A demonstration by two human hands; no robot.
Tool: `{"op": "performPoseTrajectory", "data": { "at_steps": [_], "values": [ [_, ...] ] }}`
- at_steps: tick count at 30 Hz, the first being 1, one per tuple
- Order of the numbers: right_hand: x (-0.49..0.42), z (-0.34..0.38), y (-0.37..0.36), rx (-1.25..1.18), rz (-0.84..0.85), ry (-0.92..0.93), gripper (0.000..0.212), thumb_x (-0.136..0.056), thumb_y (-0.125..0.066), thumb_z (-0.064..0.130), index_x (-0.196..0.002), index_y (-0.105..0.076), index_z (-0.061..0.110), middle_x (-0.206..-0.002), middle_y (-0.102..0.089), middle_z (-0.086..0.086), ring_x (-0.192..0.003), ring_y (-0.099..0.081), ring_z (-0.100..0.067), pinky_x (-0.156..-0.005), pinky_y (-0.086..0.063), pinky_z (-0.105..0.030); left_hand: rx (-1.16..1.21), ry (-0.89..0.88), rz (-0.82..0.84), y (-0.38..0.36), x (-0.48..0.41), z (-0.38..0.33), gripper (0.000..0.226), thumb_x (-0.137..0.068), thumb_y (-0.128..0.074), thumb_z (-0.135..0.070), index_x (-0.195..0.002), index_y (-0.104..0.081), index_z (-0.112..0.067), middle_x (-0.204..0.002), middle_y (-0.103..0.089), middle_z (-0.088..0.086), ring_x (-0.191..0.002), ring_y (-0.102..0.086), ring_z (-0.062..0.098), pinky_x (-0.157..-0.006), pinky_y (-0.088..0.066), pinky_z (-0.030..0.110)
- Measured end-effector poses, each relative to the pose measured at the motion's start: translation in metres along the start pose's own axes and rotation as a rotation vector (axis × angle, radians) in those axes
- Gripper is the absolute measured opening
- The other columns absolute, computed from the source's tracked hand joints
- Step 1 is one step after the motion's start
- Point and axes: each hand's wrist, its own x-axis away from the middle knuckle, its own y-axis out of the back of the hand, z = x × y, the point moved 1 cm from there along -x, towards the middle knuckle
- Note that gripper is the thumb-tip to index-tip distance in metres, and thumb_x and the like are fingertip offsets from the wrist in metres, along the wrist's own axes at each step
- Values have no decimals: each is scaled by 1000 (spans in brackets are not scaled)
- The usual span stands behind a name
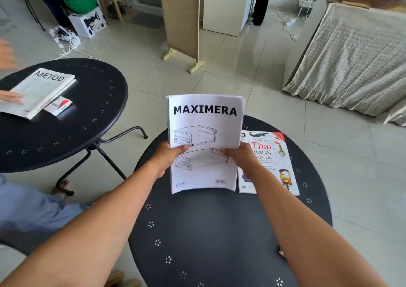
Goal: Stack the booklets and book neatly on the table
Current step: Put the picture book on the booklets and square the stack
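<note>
I hold a white bundle of booklets (205,132), the top one titled MAXIMERA with drawer drawings, upright above the round black table (219,231). My left hand (168,159) grips its left edge and my right hand (243,159) grips its right edge, thumbs on the front cover. The bundle's lower edge is at or just above the tabletop; contact is unclear. A Thai visual dictionary book (274,165) lies flat on the table just right of the booklets, partly covered by my right hand.
A second black table (87,119) stands at the left with a METOD booklet pile (38,91) and a small red-white card (59,106); another person's hand (11,97) rests on that pile. A folding screen (182,22) and cloth-covered furniture (351,55) stand behind.
</note>
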Motion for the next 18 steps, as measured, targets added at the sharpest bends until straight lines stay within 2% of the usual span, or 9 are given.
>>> {"op": "performPoseTrajectory", "data": {
  "at_steps": [2, 5, 9, 12, 14, 16, 18],
  "values": [
    [1, 2, 3, 25, 15, -10, 15, -80, -77, 9, -92, -69, 14, -72, -74, 6, -61, -70, -11, -53, -54, -21, 63, 33, 13, 1, 3, -1, 11, -87, -70, -19, -96, -70, -25, -89, -77, -13, -85, -70, 1, -64, -53, 14],
    [1, 0, 8, -2, 23, -85, 12, -82, -77, 11, -90, -69, 13, -78, -73, -3, -68, -70, -22, -63, -58, -31, 171, 191, 101, -2, 9, 6, 22, -88, -67, -21, -109, -71, -16, -102, -78, 8, -91, -74, 24, -72, -58, 34],
    [3, -10, 15, -17, 11, -141, 12, -80, -78, 8, -83, -67, 14, -81, -73, -8, -67, -69, -26, -61, -58, -33, 242, 319, 201, -11, 18, 25, 26, -87, -63, -3, -113, -67, -7, -95, -78, 14, -80, -76, 29, -64, -61, 39],
    [5, -19, 20, -41, 34, -170, 19, -77, -81, 12, -93, -70, 10, -94, -75, -14, -79, -72, -32, -75, -60, -43, 294, 346, 199, -16, 18, 36, 26, -87, -61, 1, -112, -67, -4, -98, -77, 16, -79, -75, 31, -64, -61, 42],
    [5, -24, 26, -56, 53, -198, 22, -78, -82, 22, -93, -71, 10, -98, -75, -16, -81, -72, -30, -77, -61, -44, 319, 354, 217, -17, 15, 40, 27, -85, -62, 1, -111, -67, -4, -97, -77, 18, -83, -75, 32, -66, -61, 44],
    [4, -27, 35, -18, 69, -231, 32, -80, -78, 40, -95, -72, 13, -97, -76, -13, -83, -73, -28, -79, -61, -44, 332, 354, 223, -18, 13, 43, 30, -82, -63, 1, -112, -67, -5, -96, -77, 17, -84, -75, 33, -67, -61, 45],
    [0, -32, 49, 11, 2, -252, 40, -81, -71, 54, -96, -71, 17, -92, -76, -7, -84, -71, -26, -70, -60, -38, 337, 351, 215, -17, 9, 46, 33, -82, -62, 1, -114, -66, -4, -97, -77, 17, -84, -75, 33, -70, -61, 46]
  ]
}}
